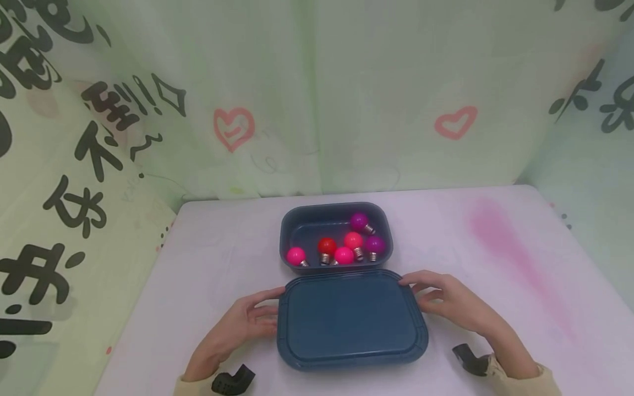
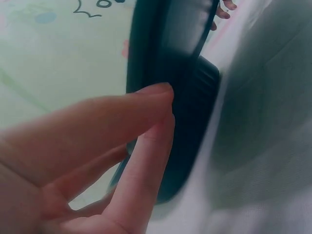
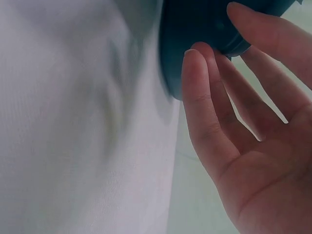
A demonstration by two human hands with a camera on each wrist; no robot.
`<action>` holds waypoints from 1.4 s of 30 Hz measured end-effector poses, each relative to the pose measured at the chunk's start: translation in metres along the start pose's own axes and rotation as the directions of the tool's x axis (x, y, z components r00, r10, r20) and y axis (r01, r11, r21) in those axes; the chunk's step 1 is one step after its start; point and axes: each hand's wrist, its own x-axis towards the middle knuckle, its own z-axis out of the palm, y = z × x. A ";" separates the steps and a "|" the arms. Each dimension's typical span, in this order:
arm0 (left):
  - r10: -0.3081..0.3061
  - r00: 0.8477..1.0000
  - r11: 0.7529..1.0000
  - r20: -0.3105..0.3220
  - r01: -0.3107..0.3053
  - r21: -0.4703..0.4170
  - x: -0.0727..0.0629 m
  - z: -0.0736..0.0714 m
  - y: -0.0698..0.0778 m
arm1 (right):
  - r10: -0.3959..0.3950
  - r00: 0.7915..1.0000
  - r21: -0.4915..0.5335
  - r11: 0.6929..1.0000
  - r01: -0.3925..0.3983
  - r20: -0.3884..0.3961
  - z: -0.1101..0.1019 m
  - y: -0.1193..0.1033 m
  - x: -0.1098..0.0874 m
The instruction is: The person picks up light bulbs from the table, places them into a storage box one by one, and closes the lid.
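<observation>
A dark blue rectangular lid (image 1: 351, 319) faces up in front of me, its far edge right by an open box. My left hand (image 1: 242, 324) holds its left side; in the left wrist view the thumb (image 2: 156, 92) and a finger come together at the dark blue edge. My right hand (image 1: 451, 300) holds the far right corner, thumb on top and the other fingers beside the edge. What lies under the lid is hidden. Inside the dark blue box (image 1: 286, 231) several bulbs (image 1: 354, 240) with metal screw bases lie, pink, red and purple.
A pale cloth covers the table (image 1: 470, 236), with a pink stain on its right. Light green curtains (image 1: 346, 110) with drawn hearts and black writing hang behind and at both sides. Black wrist devices (image 1: 234, 380) sit by the sleeves.
</observation>
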 end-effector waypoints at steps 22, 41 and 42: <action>0.099 0.984 0.989 -0.147 -0.081 0.124 0.001 0.001 -0.001 | -0.071 0.994 -0.019 0.997 0.070 -0.082 0.001 -0.003 0.002; 0.239 0.909 0.946 -0.343 -0.139 0.292 0.003 0.005 0.001 | -0.193 0.958 -0.137 0.976 0.166 -0.212 0.006 -0.007 0.007; 0.248 0.903 0.943 -0.350 -0.142 0.303 0.003 0.005 0.001 | -0.193 0.958 -0.128 0.977 0.169 -0.213 0.006 -0.008 0.007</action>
